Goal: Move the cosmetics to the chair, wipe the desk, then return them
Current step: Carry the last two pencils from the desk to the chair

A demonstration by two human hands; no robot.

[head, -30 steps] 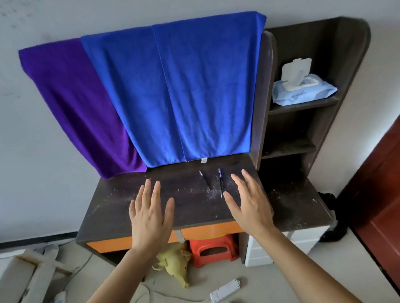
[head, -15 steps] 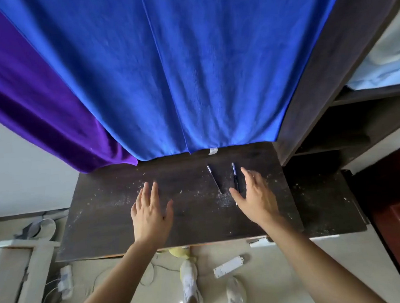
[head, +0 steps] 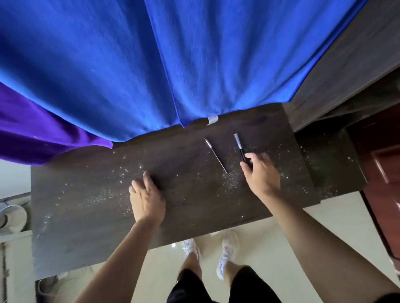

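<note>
Fingertips of the right hand (head: 261,173) curl round the dark near end of the cosmetic pencil (head: 238,143), apparently pinching it to lift. A thinner cosmetic stick (head: 215,155) lies just left of that hand. The left hand (head: 146,198), loosely curled and holding nothing, rests on the dusty desk (head: 81,204), likely bracing.

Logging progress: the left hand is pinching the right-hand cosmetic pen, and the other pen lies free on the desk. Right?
No: the head view shows the right hand pinching the right-hand cosmetic pen; the left hand only rests on the desk. The other pen does lie free there.
</note>
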